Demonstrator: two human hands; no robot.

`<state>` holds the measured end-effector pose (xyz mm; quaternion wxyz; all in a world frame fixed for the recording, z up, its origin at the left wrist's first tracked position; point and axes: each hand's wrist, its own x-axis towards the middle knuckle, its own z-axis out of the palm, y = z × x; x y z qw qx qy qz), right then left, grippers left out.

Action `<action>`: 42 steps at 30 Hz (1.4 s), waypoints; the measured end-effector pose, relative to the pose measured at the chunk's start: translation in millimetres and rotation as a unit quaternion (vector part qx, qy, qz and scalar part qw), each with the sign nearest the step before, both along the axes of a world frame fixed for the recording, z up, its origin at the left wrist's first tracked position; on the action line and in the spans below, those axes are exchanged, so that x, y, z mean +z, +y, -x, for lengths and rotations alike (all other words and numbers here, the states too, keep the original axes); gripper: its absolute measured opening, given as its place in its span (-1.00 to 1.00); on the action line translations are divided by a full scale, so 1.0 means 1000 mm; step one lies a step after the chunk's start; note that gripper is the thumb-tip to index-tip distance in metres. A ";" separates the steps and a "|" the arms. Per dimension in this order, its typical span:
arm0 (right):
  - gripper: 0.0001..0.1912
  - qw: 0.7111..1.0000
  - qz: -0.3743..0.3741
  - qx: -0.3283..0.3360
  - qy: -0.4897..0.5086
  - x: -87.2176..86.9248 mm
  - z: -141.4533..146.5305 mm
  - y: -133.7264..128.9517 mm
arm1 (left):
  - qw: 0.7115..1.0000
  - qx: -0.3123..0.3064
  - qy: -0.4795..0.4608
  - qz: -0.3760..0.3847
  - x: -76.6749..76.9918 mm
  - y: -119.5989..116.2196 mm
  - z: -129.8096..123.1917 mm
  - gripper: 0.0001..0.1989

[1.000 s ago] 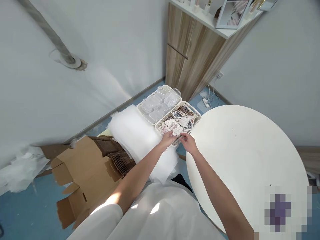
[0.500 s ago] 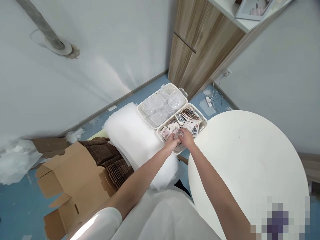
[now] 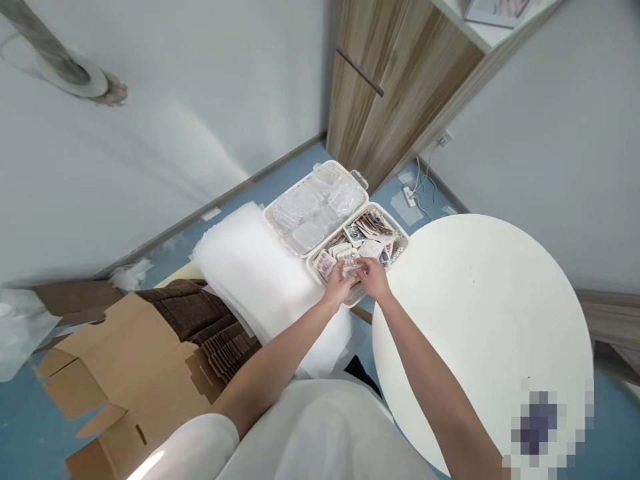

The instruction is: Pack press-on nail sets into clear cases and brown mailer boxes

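Note:
Over the near end of a white basket (image 3: 403,248), my left hand (image 3: 339,285) and my right hand (image 3: 374,277) come close together. Fingers of both are closed on a small clear plastic packet (image 3: 351,265) with pinkish pieces in or just behind it; its exact contents are too small to tell. Inside the basket lie several flat printed cards and packs (image 3: 373,227), some tipped on edge. Another white basket (image 3: 267,212) adjoins it on the far left side, filled with clear plastic cases or bags (image 3: 313,207).
A round white table (image 3: 480,320) stands at right, with a blurred purple patch on it. White foam sheets (image 3: 245,267) are stacked at left, beside flattened cardboard boxes (image 3: 135,347). Behind are a wooden cabinet (image 3: 380,87) and a power strip (image 3: 409,196) with cords on the floor.
The whole view has shifted, so the surroundings sit slightly further left. Both hands stay at the basket's near end, the fingers moving a little around the clear packet.

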<state>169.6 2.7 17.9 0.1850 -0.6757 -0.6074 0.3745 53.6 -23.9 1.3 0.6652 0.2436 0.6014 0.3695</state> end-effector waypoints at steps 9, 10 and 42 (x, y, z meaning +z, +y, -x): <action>-0.67 0.981 0.029 -0.137 0.136 0.034 -0.026 -0.041 | 0.985 -0.015 0.077 -0.155 0.018 -0.012 -0.020 -0.58; -0.67 0.977 0.027 -0.151 0.145 0.039 -0.031 -0.049 | 0.981 -0.026 0.085 -0.172 0.021 -0.016 -0.024 -0.60; -0.74 0.816 -0.095 -0.447 0.353 0.063 -0.199 -0.364 | 0.810 -0.544 0.028 -0.219 0.088 -0.183 -0.179 -0.76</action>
